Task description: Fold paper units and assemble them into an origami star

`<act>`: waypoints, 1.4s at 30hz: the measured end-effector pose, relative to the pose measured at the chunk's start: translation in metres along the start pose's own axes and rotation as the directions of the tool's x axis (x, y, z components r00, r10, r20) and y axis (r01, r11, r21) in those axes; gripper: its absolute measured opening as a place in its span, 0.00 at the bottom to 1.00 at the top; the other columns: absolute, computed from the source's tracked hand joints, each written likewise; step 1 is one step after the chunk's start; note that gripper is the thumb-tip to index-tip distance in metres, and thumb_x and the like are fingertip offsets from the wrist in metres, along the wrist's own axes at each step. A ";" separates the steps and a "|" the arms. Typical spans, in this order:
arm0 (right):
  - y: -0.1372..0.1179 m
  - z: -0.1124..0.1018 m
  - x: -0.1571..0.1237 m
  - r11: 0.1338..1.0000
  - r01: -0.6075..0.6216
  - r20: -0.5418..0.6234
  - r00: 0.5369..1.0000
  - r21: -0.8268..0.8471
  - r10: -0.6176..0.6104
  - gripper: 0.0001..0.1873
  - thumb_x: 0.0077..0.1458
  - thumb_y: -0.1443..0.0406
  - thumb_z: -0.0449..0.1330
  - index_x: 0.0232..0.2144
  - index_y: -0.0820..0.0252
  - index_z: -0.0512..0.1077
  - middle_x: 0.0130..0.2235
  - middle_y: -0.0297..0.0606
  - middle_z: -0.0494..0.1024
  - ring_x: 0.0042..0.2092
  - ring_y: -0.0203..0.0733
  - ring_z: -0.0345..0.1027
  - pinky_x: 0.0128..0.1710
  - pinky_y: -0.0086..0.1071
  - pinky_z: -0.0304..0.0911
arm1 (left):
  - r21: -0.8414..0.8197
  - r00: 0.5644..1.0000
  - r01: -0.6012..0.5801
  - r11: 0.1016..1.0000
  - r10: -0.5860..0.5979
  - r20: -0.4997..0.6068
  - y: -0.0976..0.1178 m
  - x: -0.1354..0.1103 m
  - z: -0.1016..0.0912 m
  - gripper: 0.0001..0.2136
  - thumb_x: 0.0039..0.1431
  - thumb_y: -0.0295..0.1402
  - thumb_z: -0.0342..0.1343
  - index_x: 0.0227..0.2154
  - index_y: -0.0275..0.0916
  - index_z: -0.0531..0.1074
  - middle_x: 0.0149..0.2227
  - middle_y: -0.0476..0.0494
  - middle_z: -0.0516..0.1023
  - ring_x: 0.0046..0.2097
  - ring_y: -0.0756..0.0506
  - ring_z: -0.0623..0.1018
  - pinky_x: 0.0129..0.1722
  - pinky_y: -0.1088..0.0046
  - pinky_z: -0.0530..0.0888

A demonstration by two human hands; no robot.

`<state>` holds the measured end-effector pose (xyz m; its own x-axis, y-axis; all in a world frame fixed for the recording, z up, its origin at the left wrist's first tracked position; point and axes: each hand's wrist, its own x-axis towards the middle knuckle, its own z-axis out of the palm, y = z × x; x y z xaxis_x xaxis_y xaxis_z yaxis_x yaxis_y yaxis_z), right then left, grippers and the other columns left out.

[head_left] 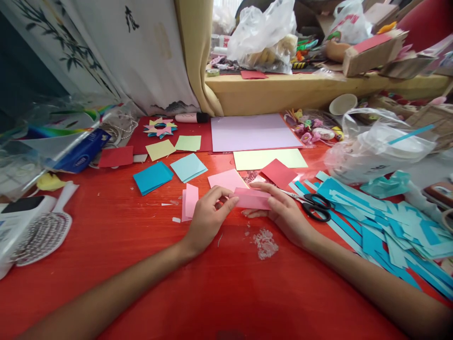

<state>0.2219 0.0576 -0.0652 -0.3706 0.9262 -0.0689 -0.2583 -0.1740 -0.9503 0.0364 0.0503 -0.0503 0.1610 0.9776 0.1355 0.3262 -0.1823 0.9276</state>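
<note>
Red table (141,288) with a curtain (141,56) at its far left and a loaded ledge (283,87) along the far right, seen in the head view, the only one supplied. Left hand (208,217): thumb and forefinger closed in a pinch on one end of a folded pink paper (251,197). Right hand (283,212): fingers loosely spread, thumb and forefinger on the other end. The piece is held above the table's middle. Progress, as judged: one multicoloured paper ring (150,128) stands assembled at the back; a pink folded piece (191,202) lies left of the hands; the held piece appears part-folded. Seemingly unworked: pink sheet (224,179), blue squares (153,178), light blue squares (188,167), yellow square (160,150), pale green square (188,143). Surroundings: scissors (303,202) just beside the right hand, blades toward it; blue offcuts (389,231) crowd the right side; clear fragments (265,244) are heaped nearer the wearer, between the forearms. Possible hindrance: scissors and offcuts limit movement rightward; the left side offers more room.
</note>
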 end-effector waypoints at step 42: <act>-0.002 0.005 -0.003 0.973 0.024 0.019 1.000 -0.227 -0.021 0.22 0.57 0.64 0.55 0.52 0.55 0.55 0.31 0.33 0.75 0.33 0.39 0.73 0.38 0.35 0.69 | -0.094 0.961 0.123 0.988 -0.095 0.259 -0.007 0.000 0.002 0.12 0.59 0.43 0.51 0.39 0.40 0.64 0.28 0.51 0.70 0.27 0.51 0.71 0.30 0.74 0.70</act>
<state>0.2190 0.0530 -0.0610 -0.3818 0.9232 -0.0436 -0.0575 -0.0708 -0.9958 0.0364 0.0515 -0.0575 0.3652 0.9297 -0.0485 0.2550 -0.0498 0.9657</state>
